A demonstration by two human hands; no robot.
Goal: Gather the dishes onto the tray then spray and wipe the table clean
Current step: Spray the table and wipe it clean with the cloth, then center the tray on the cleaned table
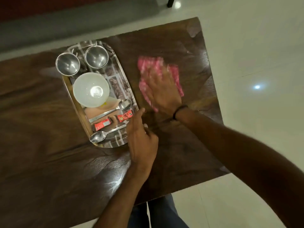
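Here, right hand (162,92), grip wide, flat on the pink cloth (148,66).

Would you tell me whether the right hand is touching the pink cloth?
Touching: the head view shows the right hand lying flat on the pink cloth.

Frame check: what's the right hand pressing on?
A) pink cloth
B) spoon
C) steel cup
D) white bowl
A: the right hand lies flat, fingers straight, on the pink cloth, which lies on the table to the right of the tray.
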